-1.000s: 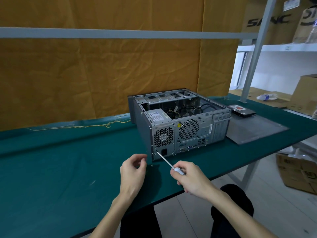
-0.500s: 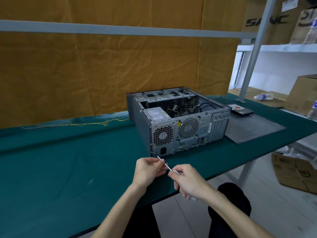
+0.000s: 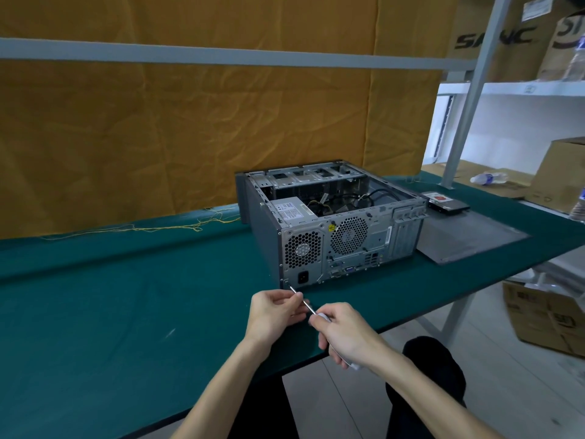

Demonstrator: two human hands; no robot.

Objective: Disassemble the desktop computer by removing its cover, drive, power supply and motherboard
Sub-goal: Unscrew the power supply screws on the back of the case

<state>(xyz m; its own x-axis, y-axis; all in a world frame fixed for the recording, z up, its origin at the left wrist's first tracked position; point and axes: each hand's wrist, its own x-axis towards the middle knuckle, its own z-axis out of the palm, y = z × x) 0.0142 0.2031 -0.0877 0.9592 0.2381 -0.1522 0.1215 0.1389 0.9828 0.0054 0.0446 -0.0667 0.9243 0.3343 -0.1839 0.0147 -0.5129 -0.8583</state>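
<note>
A person sits at a green-covered table (image 3: 126,312), both bare forearms reaching forward from the near edge. The right hand (image 3: 345,334) is curled around the pale handle of a screwdriver (image 3: 304,301), knuckles up, wrist slightly bent. The thin metal shaft slants up and to the left, its tip at the lower left corner of the rear panel of the desktop computer (image 3: 332,223). The left hand (image 3: 273,312) sits just left of the right one, palm turned inward, its fingertips closed together on the shaft about midway along.

The computer lies on its side near the middle of the table, rear panel facing the person, with its top side open. Inside, the power supply (image 3: 291,210) sits at the near left corner, and dark cables show further in. Two round fan grilles show on the rear panel.

The removed cover (image 3: 468,232), a flat grey panel, lies on the table just right of the case. A drive (image 3: 446,202) rests at its far end.

An orange cloth (image 3: 190,122) hangs behind the table. Cardboard boxes (image 3: 544,318) stand on the floor at right.
</note>
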